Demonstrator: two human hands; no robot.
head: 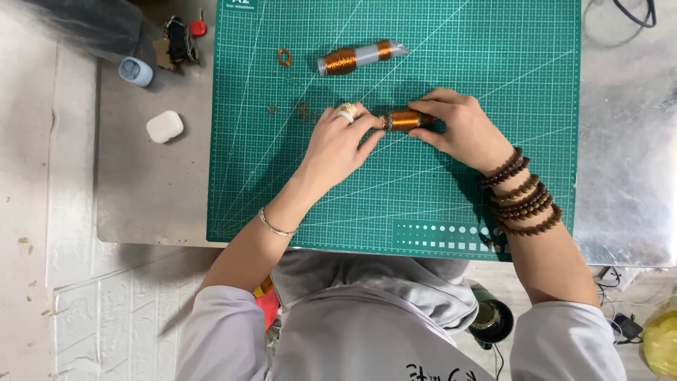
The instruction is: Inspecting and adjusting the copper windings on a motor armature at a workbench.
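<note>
My right hand point(462, 127) grips a spool of copper wire point(404, 120) lying on its side on the green cutting mat point(423, 197). My left hand point(337, 144), with a ring on one finger, pinches the spool's left end with its fingertips. A second copper wire spool point(356, 58) with a clear sleeve lies farther back on the mat. A small copper ring point(284, 57) sits left of it, and a few tiny copper pieces point(302, 109) lie close to my left hand. Wooden bead bracelets point(523, 194) wrap my right wrist.
A white earbud case point(164, 127) and a pale blue case point(135, 71) rest on the grey table left of the mat. A small black and red tool point(182, 39) lies at the back left. Cables point(638, 14) sit at the back right.
</note>
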